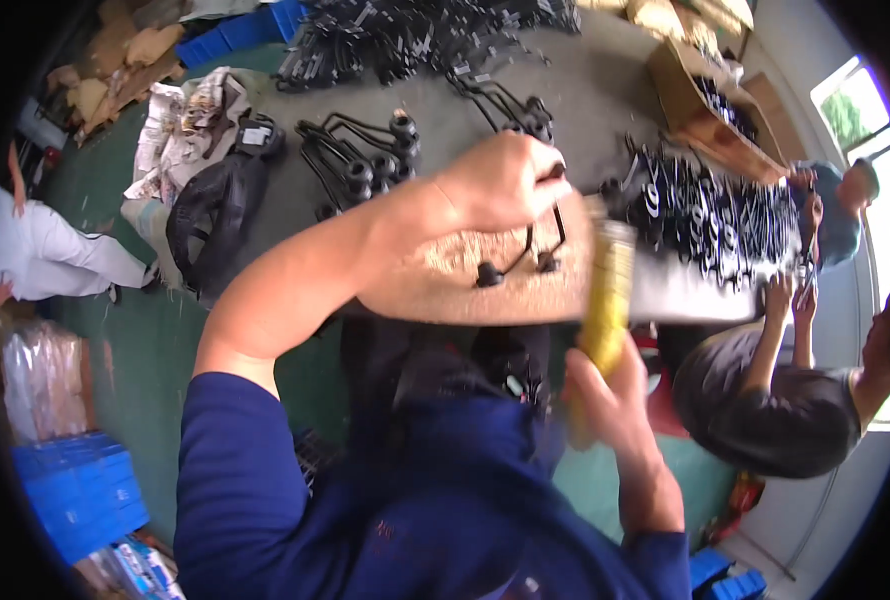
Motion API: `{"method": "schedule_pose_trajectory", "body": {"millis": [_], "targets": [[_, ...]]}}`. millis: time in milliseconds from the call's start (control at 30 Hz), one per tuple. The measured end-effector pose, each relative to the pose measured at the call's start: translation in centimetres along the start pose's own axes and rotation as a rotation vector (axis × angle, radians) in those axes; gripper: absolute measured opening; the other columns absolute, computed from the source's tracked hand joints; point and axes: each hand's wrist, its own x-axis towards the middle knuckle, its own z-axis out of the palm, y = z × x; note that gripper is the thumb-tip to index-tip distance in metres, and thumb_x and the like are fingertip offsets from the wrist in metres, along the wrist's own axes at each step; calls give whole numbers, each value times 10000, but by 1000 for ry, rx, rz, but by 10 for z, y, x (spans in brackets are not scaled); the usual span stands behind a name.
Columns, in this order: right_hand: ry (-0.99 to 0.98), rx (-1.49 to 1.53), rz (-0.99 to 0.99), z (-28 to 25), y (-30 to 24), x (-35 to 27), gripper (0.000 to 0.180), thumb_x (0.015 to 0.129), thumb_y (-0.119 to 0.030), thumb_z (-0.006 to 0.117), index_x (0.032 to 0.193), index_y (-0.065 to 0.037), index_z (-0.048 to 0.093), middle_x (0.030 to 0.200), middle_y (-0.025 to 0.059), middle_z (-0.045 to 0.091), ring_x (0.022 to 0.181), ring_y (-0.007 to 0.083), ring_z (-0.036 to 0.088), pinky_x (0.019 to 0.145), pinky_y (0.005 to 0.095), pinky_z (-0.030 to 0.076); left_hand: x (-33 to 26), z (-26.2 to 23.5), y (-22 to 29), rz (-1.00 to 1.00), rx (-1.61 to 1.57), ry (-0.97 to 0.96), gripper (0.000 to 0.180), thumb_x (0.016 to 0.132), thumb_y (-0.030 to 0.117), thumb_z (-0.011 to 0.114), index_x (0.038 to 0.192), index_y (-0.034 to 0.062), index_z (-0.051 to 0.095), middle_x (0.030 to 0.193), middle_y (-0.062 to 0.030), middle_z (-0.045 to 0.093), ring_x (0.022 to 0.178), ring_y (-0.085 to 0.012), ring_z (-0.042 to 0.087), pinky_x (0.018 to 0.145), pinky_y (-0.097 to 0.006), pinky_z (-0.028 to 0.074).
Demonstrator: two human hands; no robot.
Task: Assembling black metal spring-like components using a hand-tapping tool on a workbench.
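Note:
My left hand (pixel 510 182) is closed in a fist over the work surface. It grips a bent black metal rod (pixel 561 232) that carries dark rubber-like bushings (pixel 489 274) at its lower ends. Below the rod lies a tan, worn board (pixel 435 285) at the table's front edge. My right hand (pixel 610 385), lower and to the right, is wrapped round a yellow stick-shaped tool (pixel 608 300) with a paler upper end. Motion blurs this tool, so its exact kind is hard to make out. It stands nearly upright beside the board, apart from the rod.
Bent black rods with bushings (pixel 360 165) lie on the table to the left. A dense row of black metal parts (pixel 700 215) spreads to the right, near a cardboard box (pixel 710 115). More black parts (pixel 395 40) are heaped at the back. A co-worker (pixel 775 400) sits close on my right.

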Motion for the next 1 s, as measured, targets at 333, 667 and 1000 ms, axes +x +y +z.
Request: {"method": "schedule_pose_trajectory", "body": {"millis": [333,667,1000], "targets": [[-355,-56,423,25,16,26,248,913,-213,629,1007,-22,503,753,43,585,568,130,571,514,287,486,12,1,-11,-31,67,-40,272,792,228,611,721,-34,628,729,-253,627,689,-410,630,671,-465,513],[46,158,8,-49,48,43,173,905,-145,613,980,-23,516,694,60,568,505,161,570,479,290,486,-30,-158,-43,-385,-439,178,237,959,256,590,1008,40,674,748,-34,662,558,-89,607,490,-204,488],[198,272,148,-75,84,84,177,909,-174,615,927,-29,515,668,71,547,467,170,551,434,289,474,-106,-200,-178,-1064,-256,283,301,893,359,673,929,62,645,743,-16,640,568,-72,564,478,-190,411]]}}
